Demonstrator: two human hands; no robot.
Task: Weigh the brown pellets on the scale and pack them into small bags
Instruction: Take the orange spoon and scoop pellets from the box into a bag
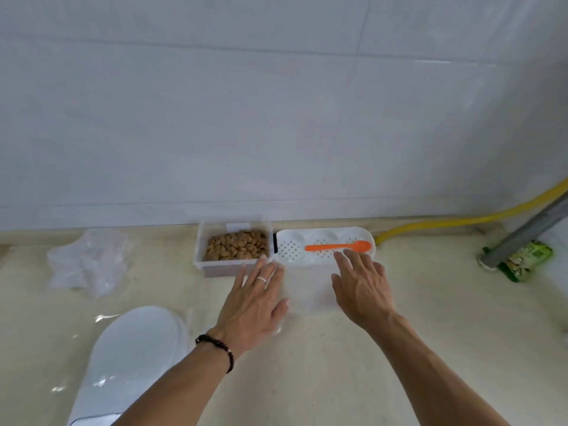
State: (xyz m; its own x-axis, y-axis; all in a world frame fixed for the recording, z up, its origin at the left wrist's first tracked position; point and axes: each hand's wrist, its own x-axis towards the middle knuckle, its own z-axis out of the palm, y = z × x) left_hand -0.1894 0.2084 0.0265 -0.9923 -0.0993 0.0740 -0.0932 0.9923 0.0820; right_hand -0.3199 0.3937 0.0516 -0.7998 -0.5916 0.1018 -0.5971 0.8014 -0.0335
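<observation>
Left hand (258, 299) flat, fingers straight, just in front of clear tub (201, 241), holding nothing. Right hand (362, 284) also spread and empty, fingertips near orange spoon (338, 247) lying on white perforated tray (325, 260), right of tub and touching it. Brown pellets (236, 249) inside tub. Crumpled small bags (89, 261) well left of tub on beige surface (430, 302).

One head-worn camera looks forward and down, close over the counter (338, 348). The wall (276, 103) fills its upper half.
</observation>
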